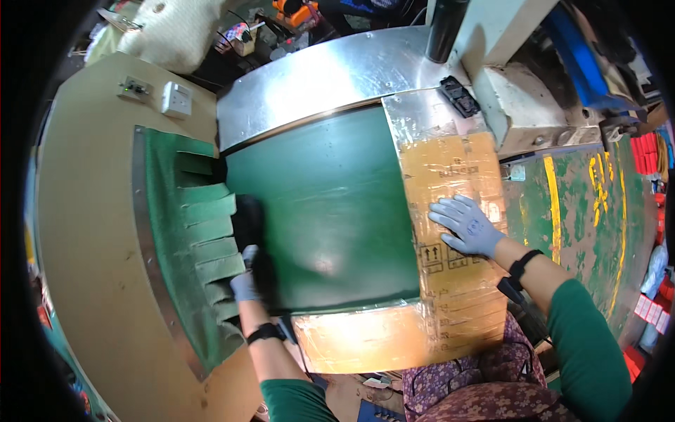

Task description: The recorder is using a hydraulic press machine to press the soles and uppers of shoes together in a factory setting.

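Note:
My left hand [245, 285], in a grey-blue glove, is at the left edge of a green conveyor belt [330, 218], beside a curtain of green fabric strips [214, 228]. A dark, blurred shape [247, 226] lies against it and hides most of its fingers; I cannot make out what it is or whether it is gripped. My right hand [467, 226], gloved alike, lies flat with fingers stretched on a brown cardboard panel [450, 295] covered in clear tape, right of the belt. Both wrists wear black bands.
Left of the curtain is a beige machine panel [88, 211] with a white switch box [176, 100]. A metal plate [316, 70] borders the belt's far side. A small black object [459, 96] rests near a white machine post [517, 35]. Worn green floor [576, 211] with yellow lines extends right.

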{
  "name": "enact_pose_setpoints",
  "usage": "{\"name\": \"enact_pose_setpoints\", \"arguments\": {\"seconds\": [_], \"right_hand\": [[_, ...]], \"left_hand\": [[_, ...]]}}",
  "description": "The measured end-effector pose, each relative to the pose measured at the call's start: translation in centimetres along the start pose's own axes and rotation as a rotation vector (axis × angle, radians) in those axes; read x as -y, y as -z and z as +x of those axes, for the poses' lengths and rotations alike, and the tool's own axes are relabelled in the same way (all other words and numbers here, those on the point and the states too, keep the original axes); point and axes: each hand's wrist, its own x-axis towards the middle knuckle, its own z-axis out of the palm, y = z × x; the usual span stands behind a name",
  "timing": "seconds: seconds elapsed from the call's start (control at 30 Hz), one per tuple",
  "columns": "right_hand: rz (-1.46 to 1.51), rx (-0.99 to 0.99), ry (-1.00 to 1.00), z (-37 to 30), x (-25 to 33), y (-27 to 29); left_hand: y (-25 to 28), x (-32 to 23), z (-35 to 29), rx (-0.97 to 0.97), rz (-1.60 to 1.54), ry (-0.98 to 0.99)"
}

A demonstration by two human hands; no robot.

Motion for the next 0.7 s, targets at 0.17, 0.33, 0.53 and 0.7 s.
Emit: {"name": "enact_pose_setpoints", "arguments": {"seconds": [0.17, 0.33, 0.53, 0.7], "right_hand": [[0.171, -0.197, 0.04, -1.5, -0.7, 0.1], [2.457, 0.674, -0.696, -10.5, 4.2, 13.9], [2.517, 0.298, -0.729, -28.2, -1.1, 26.8], [2.59, -0.171, -0.516, -33.4, -4.7, 28.4]], "left_hand": [[-15.0, -3.2, -19.3, 0.495, 0.115, -0.236], [-23.7, -8.2, -36.4, 0.934, 0.27, -0.387], [-38.7, -12.3, -51.2, 0.787, 0.776, -1.143], [-42.5, -7.1, -57.7, 0.937, -0.011, -0.079]]}}
